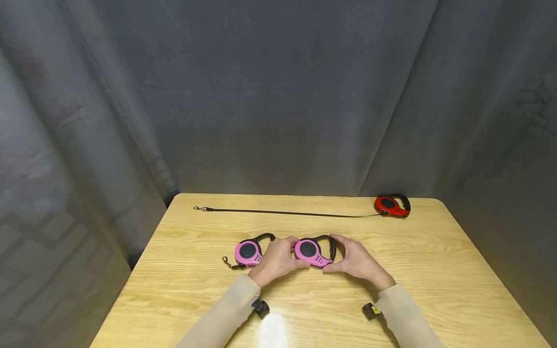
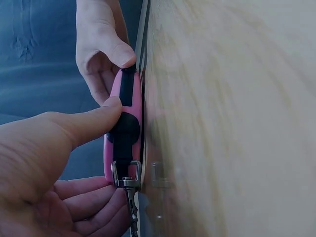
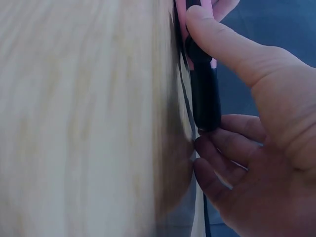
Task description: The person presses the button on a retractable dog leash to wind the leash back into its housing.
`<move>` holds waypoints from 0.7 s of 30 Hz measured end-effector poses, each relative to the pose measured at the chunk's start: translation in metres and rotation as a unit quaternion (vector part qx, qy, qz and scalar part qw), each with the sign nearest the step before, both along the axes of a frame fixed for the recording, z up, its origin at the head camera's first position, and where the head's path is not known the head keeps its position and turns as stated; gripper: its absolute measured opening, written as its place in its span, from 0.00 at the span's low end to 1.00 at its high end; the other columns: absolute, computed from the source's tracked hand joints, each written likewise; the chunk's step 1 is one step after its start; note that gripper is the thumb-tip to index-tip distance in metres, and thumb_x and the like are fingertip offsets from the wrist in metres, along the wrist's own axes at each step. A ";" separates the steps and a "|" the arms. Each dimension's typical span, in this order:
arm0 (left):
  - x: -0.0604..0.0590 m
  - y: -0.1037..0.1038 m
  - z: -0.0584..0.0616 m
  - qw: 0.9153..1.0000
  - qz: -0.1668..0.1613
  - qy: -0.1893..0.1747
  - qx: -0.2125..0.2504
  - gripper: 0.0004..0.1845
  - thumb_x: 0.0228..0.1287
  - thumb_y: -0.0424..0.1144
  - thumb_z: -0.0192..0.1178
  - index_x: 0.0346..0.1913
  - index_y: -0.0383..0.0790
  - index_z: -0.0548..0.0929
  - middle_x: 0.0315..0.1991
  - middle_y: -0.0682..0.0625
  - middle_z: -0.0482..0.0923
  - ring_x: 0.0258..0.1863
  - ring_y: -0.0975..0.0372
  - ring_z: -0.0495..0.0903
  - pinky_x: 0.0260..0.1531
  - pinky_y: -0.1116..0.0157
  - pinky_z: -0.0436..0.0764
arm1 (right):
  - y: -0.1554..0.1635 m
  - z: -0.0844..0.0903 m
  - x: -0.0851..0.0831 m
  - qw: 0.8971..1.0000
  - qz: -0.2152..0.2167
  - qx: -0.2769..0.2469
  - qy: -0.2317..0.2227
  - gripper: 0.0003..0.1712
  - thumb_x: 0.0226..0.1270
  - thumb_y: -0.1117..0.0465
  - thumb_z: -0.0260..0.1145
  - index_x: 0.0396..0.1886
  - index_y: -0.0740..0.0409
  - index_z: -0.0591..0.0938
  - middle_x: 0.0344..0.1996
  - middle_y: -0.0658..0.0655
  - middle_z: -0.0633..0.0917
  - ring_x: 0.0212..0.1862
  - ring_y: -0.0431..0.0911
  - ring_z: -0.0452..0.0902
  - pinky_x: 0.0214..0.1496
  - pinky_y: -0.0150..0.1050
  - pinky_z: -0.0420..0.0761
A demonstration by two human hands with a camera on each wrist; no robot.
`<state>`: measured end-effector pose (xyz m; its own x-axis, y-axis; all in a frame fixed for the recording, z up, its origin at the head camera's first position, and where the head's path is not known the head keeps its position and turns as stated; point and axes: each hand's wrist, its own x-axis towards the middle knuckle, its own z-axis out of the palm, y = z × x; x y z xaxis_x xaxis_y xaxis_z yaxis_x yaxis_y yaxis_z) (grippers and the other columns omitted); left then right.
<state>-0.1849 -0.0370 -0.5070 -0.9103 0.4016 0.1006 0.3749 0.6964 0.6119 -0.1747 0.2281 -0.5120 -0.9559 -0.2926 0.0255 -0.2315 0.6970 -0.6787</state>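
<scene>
A pink retractable dog leash with a black round centre and black loop handle lies flat on the table between both hands. My left hand grips its rounded body, thumb on the near edge and fingers round the far side. At the handle end, my right hand holds the black handle between thumb and fingers. A metal clip hangs from the leash body beside the left fingers. Left of my left hand lies a second pink retractable leash, its handle partly hidden behind that hand.
A red retractable leash lies at the back right of the wooden table. Its black strap is drawn out straight to the left, ending in a metal clip. Grey curtains hang behind and at both sides.
</scene>
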 end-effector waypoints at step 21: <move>0.001 -0.002 0.007 0.999 0.004 -0.044 0.012 0.42 0.62 0.53 0.77 0.73 0.32 0.77 0.59 0.40 0.88 0.57 0.50 0.88 0.59 0.53 0.85 | 0.005 0.005 0.001 1.000 0.004 0.000 -0.012 0.64 0.51 0.41 0.87 0.78 0.72 0.68 0.75 0.74 0.73 0.77 0.72 0.66 0.77 0.70 0.64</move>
<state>-0.1836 -0.0391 -0.5001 -0.9192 0.3926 0.0303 0.3139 0.6841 0.6584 -0.1741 0.2329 -0.5065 -0.9538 -0.3003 0.0023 -0.2206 0.6955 -0.6838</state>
